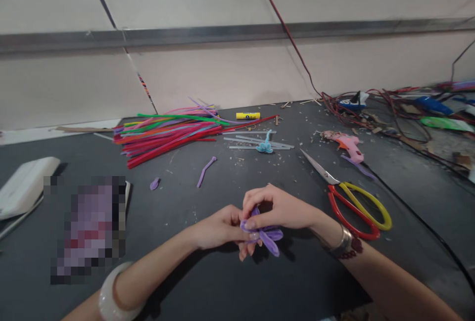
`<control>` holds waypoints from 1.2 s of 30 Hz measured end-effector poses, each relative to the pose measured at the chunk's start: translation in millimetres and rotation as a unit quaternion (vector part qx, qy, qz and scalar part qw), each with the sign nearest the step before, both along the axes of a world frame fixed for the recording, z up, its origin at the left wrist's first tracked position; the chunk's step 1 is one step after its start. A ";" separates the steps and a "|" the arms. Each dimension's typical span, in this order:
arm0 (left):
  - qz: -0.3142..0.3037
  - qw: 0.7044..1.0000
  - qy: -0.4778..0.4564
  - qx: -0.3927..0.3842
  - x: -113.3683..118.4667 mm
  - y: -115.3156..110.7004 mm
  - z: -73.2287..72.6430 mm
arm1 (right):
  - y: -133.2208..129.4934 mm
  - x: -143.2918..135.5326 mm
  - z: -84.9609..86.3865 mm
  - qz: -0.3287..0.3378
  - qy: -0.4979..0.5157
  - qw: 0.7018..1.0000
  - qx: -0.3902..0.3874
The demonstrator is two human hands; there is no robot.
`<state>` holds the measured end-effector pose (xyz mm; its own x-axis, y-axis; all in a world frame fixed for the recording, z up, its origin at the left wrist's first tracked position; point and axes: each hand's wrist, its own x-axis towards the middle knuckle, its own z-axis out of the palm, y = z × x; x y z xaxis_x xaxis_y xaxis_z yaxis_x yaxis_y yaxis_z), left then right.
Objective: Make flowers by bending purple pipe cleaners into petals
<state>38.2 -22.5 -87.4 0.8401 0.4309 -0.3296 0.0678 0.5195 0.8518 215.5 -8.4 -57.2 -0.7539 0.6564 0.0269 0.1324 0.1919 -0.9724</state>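
A purple pipe cleaner flower (272, 242) with several looped petals is held between both hands above the dark table. My left hand (224, 227) pinches it from the left, the thumb lying across its middle. From above and the right, my right hand (280, 207) grips another part with thumb and bent fingers. The fingers hide part of the flower's centre. Left of the hands lie a short purple pipe cleaner (206, 171) with a curled end and a small purple loop (155, 183). A light blue pipe cleaner piece (264, 146) rests beyond them on clear sticks.
Scissors (336, 182) with red and yellow handles lie on the right, near a pink glue gun (347, 144). A bundle of coloured pipe cleaners (166, 138) and a yellow tube (248, 116) lie by the wall. Cables (393, 113) tangle at back right; a white device (27, 182) sits left.
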 end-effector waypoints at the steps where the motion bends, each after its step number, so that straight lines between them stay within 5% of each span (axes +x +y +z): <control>1: 0.004 1.000 -0.001 -0.004 0.2 0.4 -0.2 | 0.1 0.0 -0.6 -0.003 -0.001 1.000 -0.005; 7: 0.044 0.997 -0.027 -0.056 -1.5 3.2 -0.7 | 1.0 -1.0 -7.2 -0.023 0.069 0.992 -0.107; 16: 0.088 0.990 -0.061 -0.096 -4.2 4.9 0.5 | -3.0 -8.0 -9.6 -0.074 0.159 0.939 -0.295; 24: 0.115 0.989 -0.036 -0.081 -3.2 4.4 -0.8 | -2.2 -8.2 -8.3 -0.103 0.124 0.968 -0.192; 31: 0.264 0.961 -0.059 -0.054 -1.8 9.1 -1.4 | 8.5 -3.6 -13.4 -0.239 0.157 0.948 -0.143; 36: 0.370 0.922 -0.105 -0.052 -1.8 15.3 -3.1 | 14.2 0.7 -19.3 -0.144 0.128 0.971 -0.141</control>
<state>36.4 -7.2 -90.4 0.3796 0.8862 -0.2657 -0.4978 0.4377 0.7487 216.2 5.8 -76.5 -0.5303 0.8475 -0.0219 -0.1123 -0.0958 -0.9890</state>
